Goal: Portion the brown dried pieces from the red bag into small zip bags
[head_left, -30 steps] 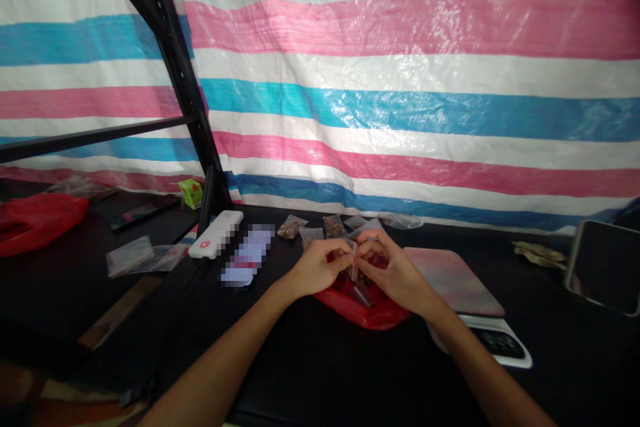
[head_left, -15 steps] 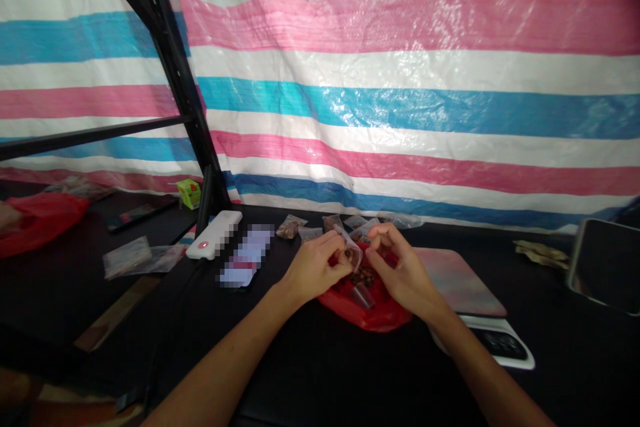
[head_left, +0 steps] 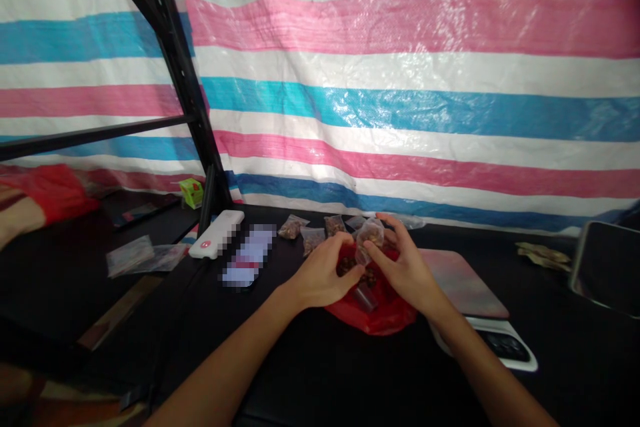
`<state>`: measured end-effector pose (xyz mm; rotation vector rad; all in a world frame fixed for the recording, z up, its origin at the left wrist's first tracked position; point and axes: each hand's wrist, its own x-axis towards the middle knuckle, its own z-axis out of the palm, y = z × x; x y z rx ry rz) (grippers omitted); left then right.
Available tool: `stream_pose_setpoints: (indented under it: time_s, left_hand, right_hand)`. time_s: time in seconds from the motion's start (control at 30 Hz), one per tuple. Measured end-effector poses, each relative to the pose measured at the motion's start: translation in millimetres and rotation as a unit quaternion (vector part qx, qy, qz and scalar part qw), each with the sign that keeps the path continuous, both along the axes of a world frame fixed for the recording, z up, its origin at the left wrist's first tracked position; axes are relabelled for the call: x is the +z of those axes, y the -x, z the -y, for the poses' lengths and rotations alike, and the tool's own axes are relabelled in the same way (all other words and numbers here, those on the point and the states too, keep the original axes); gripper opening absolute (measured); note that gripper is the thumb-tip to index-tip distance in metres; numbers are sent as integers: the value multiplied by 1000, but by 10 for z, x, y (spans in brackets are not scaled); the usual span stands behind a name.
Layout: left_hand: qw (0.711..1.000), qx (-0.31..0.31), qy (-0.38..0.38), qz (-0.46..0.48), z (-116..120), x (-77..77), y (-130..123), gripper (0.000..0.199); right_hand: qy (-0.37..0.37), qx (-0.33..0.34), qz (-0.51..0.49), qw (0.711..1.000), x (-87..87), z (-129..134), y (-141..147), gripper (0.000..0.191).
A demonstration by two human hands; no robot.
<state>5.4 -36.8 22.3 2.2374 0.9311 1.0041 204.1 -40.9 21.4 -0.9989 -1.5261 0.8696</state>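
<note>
A small clear bag with brown pieces in it (head_left: 371, 235) is pinched between the thumb and fingers of my right hand (head_left: 406, 265). My left hand (head_left: 325, 273) is at the bag's lower left, its thumb and fingers apart; whether it touches the bag is hard to tell. Under both hands lies an open red plastic bag (head_left: 383, 320) holding loose brown pieces (head_left: 369, 276) and a small clear cup (head_left: 365, 297). Several filled clear bags (head_left: 313, 238) lie on the black table behind my hands.
A scale (head_left: 507, 343) with a pinkish plate (head_left: 463, 283) stands to the right, a dark-screened device (head_left: 607, 267) beyond it. At left are a phone (head_left: 250, 257), a white power bank (head_left: 217, 235), a black metal post (head_left: 175, 67) and another person's hand (head_left: 20, 220) at a red bag (head_left: 63, 193).
The small bag has passed from my left hand to my right and turned upright. My left fingers have spread. At far left, the other person's red bag has been lifted.
</note>
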Motion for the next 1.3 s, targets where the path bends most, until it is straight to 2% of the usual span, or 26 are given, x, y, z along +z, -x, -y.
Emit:
stream_pose_setpoints:
  time_s: [0.07, 0.13, 0.33, 0.57, 0.63, 0.73, 0.8, 0.87, 0.93, 1.07, 1.13, 1.2, 1.3]
  left_hand:
    - [999, -7, 34, 34, -11, -25, -16, 55]
    - [997, -14, 51, 50, -35, -61, -30, 62]
    - [999, 16, 21, 27, -102, -131, -22, 56]
    - [999, 2, -22, 29, -117, -75, -22, 25]
    - [999, 16, -15, 37, -124, -73, -16, 23]
    - [999, 31, -3, 44, -129, -77, -2, 24]
    - [998, 33, -3, 45, -127, -78, 3, 28]
    - [998, 41, -12, 42, -127, -80, 4, 35]
    - [996, 76, -34, 39, -139, -90, 13, 33]
    - [965, 245, -86, -24, -221, -160, 97, 14]
    - [947, 302, -66, -87, -269, -215, 160, 14]
    - [938, 318, -20, -133, -303, -266, 210, 19]
    - [939, 308, 13, -153, -322, -306, 240, 23]
  right_hand:
    - [-3, 11, 14, 1000, -3, 18, -3, 65]
    - [-6, 17, 29, 999, -17, 30, -4, 66]
    - [-36, 13, 35, 999, 11, 45, -20, 62]
    - [-86, -29, 72, 993, 73, 65, -31, 61]
    - [-125, -57, 94, 986, 93, 64, -43, 51]
    - [-183, -111, 133, 968, 121, 44, -85, 21]
    - [-197, -144, 149, 958, 128, 18, -122, 13]
    - [-180, -174, 148, 957, 125, -14, -166, 15]
    - [-151, -218, 133, 955, 119, -50, -228, 18]
    - [-121, -358, 93, 921, 129, -112, -440, 26]
    - [-107, -429, 97, 892, 143, -128, -564, 29]
    - [-71, -482, 129, 864, 151, -132, -661, 32]
    - [-29, -510, 210, 834, 143, -127, -711, 34]
